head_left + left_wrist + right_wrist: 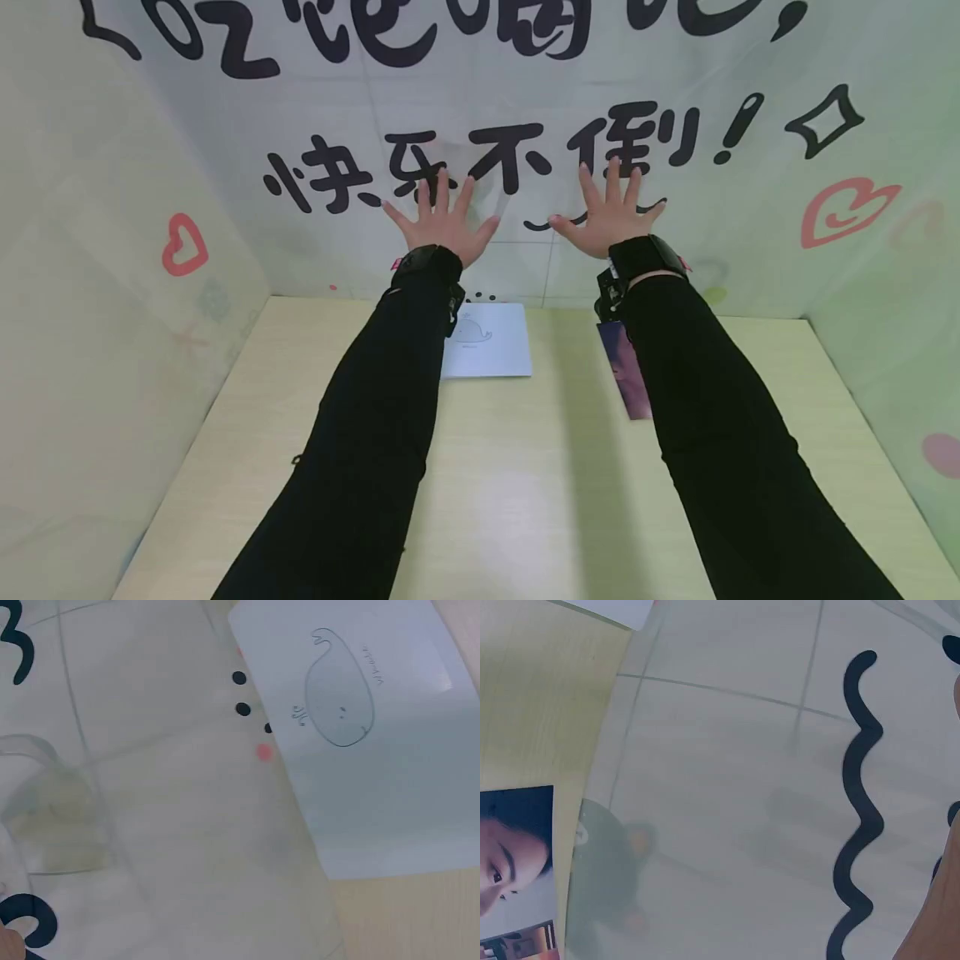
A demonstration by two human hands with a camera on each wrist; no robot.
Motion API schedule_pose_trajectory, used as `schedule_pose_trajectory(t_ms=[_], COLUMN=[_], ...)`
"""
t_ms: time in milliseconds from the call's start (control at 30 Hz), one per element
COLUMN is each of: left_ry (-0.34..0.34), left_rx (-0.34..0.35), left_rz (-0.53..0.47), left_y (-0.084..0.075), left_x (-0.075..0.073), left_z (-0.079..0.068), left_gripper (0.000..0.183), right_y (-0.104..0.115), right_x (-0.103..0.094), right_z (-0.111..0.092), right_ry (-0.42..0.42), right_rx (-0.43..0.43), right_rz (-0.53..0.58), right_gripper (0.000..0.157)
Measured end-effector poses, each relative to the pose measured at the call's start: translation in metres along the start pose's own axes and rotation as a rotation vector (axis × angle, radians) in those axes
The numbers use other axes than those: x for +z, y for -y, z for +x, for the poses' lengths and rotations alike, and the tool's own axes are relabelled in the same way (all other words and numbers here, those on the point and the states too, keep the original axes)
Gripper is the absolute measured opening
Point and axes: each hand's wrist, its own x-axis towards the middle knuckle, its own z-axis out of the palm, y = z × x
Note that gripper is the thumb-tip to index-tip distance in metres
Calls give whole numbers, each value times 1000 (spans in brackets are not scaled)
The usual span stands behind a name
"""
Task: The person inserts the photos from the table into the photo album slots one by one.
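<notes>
Both arms reach forward over the table in black sleeves. My left hand [446, 223] is spread wide with straight fingers, in front of the printed back wall, and holds nothing. My right hand [609, 215] is spread the same way to its right, also holding nothing. Below the left wrist lies a white sheet with a whale drawing [489, 340], partly hidden by the sleeve; the left wrist view shows the sheet [390, 780] close up. Under the right forearm lies a photo print [628, 375], mostly covered; a face shows on the print [517, 870] in the right wrist view.
A pale wood-grain table [510, 500] runs up to a back wall cloth [495, 267] with large black characters. Side walls stand left and right, with a red heart [184, 244] on the left one and another heart outline [847, 212] at right.
</notes>
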Motion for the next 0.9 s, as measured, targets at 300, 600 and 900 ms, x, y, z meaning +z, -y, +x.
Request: schedule_pose_trajectory(t_ms=[300, 600, 900], left_ry=[112, 237, 265], left_rx=[-29, -47, -69], left_rz=[-13, -36, -52], left_y=[27, 54, 71], left_x=[60, 122, 156], left_z=[-14, -38, -55], left_gripper=[75, 76, 77], right_y=[6, 2, 0], right_x=[42, 111, 166], right_z=[-10, -5, -13], right_ry=[27, 87, 158], right_rx=[-5, -36, -83], right_rz=[56, 96, 87], right_gripper=[86, 87, 85])
